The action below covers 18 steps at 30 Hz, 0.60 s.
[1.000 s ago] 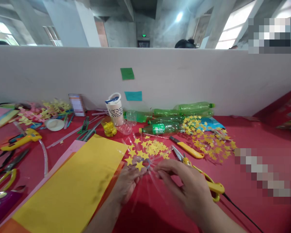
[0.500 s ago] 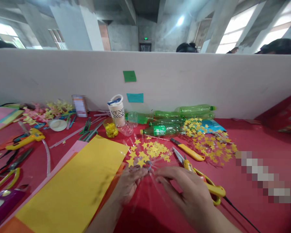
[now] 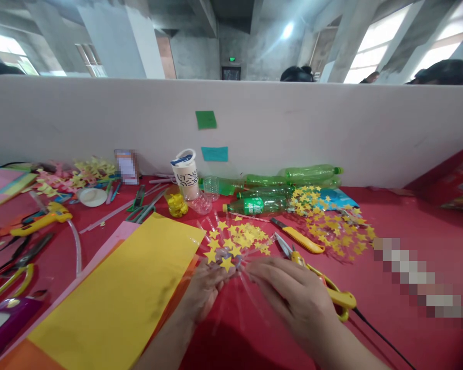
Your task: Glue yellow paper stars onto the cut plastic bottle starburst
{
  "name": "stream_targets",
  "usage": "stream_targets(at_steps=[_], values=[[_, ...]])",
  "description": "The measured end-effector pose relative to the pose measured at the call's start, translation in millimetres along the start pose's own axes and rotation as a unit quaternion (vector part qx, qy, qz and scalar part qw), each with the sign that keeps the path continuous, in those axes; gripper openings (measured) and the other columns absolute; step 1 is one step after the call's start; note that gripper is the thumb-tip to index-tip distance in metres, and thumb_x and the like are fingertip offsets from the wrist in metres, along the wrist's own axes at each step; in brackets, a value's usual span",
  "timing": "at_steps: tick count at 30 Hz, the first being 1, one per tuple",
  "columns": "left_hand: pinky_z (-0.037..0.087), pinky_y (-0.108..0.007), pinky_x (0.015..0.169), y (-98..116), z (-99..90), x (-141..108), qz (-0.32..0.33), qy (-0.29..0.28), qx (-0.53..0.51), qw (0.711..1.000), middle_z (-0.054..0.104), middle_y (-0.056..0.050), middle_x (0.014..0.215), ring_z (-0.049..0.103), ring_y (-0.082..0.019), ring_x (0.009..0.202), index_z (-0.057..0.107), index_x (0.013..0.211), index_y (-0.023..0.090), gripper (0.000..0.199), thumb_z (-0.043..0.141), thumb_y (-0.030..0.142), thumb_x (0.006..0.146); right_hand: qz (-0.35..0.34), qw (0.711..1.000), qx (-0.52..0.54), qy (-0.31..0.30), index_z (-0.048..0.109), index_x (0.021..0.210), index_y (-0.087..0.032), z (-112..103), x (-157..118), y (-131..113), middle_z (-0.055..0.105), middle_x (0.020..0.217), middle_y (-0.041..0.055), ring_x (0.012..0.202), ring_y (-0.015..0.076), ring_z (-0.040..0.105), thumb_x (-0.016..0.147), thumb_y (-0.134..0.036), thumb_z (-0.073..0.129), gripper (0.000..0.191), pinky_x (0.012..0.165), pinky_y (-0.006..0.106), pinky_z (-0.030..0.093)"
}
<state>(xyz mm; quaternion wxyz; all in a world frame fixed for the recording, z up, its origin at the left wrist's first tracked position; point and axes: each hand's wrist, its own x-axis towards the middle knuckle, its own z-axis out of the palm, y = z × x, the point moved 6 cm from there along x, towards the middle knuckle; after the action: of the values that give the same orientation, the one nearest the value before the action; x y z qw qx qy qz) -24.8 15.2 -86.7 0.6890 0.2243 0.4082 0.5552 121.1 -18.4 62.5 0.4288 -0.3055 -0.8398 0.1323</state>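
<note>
In the middle of the head view, my left hand (image 3: 205,289) is closed on a piece of clear plastic (image 3: 238,262) with many thin see-through strips fanning out from it. A yellow paper star (image 3: 227,264) lies at its fingertips, with more stars on the strips just beyond. My right hand (image 3: 299,290) is at the right side of the plastic, fingers bent and pressed together; what they pinch, if anything, is too small to make out. Behind the strips is a pile of loose yellow stars (image 3: 250,236).
Yellow paper sheets (image 3: 127,293) lie left, beyond them a yellow glue gun (image 3: 42,221) and scissors (image 3: 27,267). A yellow cutter (image 3: 301,239) and another glue gun (image 3: 341,298) lie right. Green bottles (image 3: 262,205), a white cup (image 3: 186,177) and a star-covered piece (image 3: 339,231) stand behind.
The plastic piece and its stars have shifted slightly in my left hand, one star now nearer the fingertips. My right hand's fingers have drawn closer together.
</note>
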Motion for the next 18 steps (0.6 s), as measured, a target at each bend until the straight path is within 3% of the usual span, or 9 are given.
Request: stream_targets(at_steps=[8,11,15,18], values=[[0.050,-0.022,0.074,4,4.5,-1,0.009,-0.009,0.007,1.000,0.067,0.001,0.068,0.061,-0.009,0.061,0.070,0.079,0.015,0.020,0.078,0.015,0.061,-0.029,0.999,-0.009,-0.011,0.062,0.096,-0.015,0,0,-4,0.070,0.090,0.0084,0.080,0.0162,0.066,0.089,-0.006,0.045,0.020,0.071,0.026,0.056],[0.050,-0.022,0.074,4,3.6,0,0.015,-0.006,0.006,1.000,0.069,0.000,0.074,0.061,-0.009,0.063,0.069,0.080,0.016,0.022,0.079,0.015,0.061,-0.039,0.999,-0.011,-0.015,0.060,0.096,-0.016,2,-1,-6,0.069,0.087,0.0081,0.078,0.0162,0.065,0.089,-0.005,0.042,0.022,0.070,0.026,0.056],[0.050,-0.022,0.072,5,1.6,0,0.023,0.017,-0.004,1.000,0.071,0.000,0.075,0.065,-0.011,0.069,0.067,0.075,0.016,0.024,0.082,0.015,0.056,0.028,0.998,0.016,-0.045,0.057,0.101,-0.020,6,-1,2,0.067,0.096,0.0048,0.089,0.0156,0.063,0.090,-0.010,0.047,0.019,0.080,0.027,0.052],[0.050,-0.023,0.072,6,4.3,-1,0.023,0.012,-0.002,1.000,0.071,-0.001,0.074,0.065,-0.013,0.071,0.068,0.073,0.016,0.021,0.081,0.015,0.056,0.079,0.994,0.048,-0.066,0.056,0.099,-0.021,8,-2,9,0.065,0.096,0.0025,0.085,0.0128,0.062,0.089,-0.010,0.047,0.017,0.076,0.024,0.050]])
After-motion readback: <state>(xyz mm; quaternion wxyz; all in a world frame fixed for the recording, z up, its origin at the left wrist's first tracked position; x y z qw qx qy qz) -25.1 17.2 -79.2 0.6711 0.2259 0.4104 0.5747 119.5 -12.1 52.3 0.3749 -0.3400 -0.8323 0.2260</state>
